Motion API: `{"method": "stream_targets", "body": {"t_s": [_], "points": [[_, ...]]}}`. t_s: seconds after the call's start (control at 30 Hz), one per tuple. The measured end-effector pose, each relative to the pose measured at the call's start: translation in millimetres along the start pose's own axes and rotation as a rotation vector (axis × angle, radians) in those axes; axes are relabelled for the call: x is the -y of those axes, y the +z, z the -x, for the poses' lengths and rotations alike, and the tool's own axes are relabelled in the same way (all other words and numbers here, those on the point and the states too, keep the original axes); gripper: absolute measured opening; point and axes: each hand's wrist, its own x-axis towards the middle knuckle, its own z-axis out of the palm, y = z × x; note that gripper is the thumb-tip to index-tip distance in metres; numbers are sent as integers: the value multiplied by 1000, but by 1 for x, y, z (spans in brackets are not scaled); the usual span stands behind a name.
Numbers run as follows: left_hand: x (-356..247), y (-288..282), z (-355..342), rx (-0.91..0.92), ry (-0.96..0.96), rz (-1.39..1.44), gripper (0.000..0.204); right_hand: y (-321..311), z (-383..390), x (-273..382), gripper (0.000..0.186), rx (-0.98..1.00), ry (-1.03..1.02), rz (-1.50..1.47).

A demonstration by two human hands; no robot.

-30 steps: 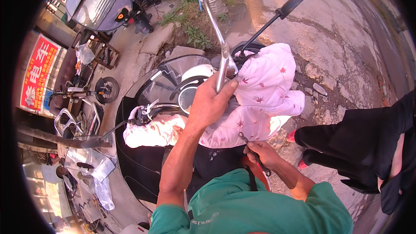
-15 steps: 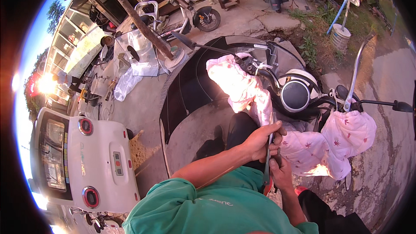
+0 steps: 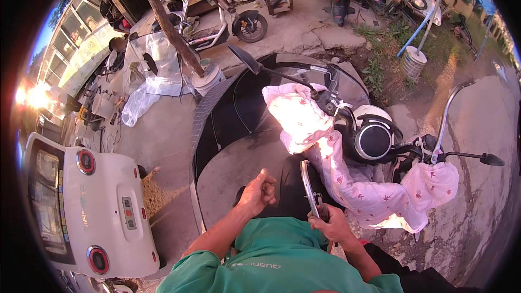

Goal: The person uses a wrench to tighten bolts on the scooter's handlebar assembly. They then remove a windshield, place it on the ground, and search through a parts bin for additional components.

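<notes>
I look down on an electric scooter whose handlebars are wrapped in a pink patterned cloth cover. My left hand hovers over the dark seat area with its fingers curled in, holding nothing that I can see. My right hand grips the lower end of a curved chrome bar that rises in front of my green shirt. A round white-rimmed headlight sits at the scooter's middle, with a mirror sticking out to the right and another mirror at the upper left.
A small white car stands close on my left. A wooden pole with a white bucket base, clear plastic sheets, another scooter and a wooden table are behind. A blue pole in a concrete bucket stands in grass at upper right.
My view swung round from the scooter's other side. My left hand let go of the chrome bar and now hangs free; my right hand stays on the bar's lower end.
</notes>
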Motion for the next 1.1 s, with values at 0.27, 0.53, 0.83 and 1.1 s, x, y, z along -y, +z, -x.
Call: {"method": "stream_targets", "body": {"t_s": [0.27,0.53,0.83,1.1], "points": [[-115,-137,99,-386,598,-315,30,63,-69,25,22,2,69,243],[-100,-216,120,-728,104,-872,56,181,-183,59,24,127,193,350],[-59,-198,147,-695,-63,-1063,60,293,-278,76,22,693,195,708],[-76,-209,188,-887,141,-1250,16,303,-305,79,21,989,208,512]]}}
